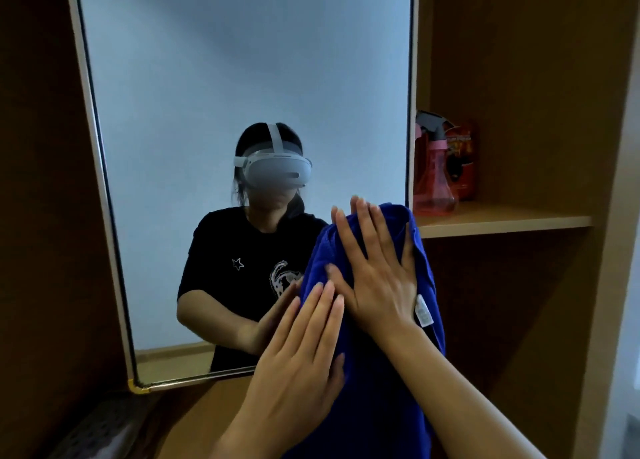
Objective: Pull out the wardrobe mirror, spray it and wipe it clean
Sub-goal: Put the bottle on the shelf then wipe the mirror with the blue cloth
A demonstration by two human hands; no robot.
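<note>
The tall wardrobe mirror with a pale metal frame stands pulled out in front of me, and I am reflected in it. A blue cloth hangs over its lower right part, with a white label at its right edge. My right hand presses flat on the upper cloth with fingers spread. My left hand lies flat against the cloth's left edge, fingers straight. A pink spray bottle with a dark trigger head stands on the shelf right of the mirror.
A wooden shelf runs to the right of the mirror, with a red packet behind the bottle. Brown wardrobe panels close in on the left and right. A dark patterned surface lies at the lower left.
</note>
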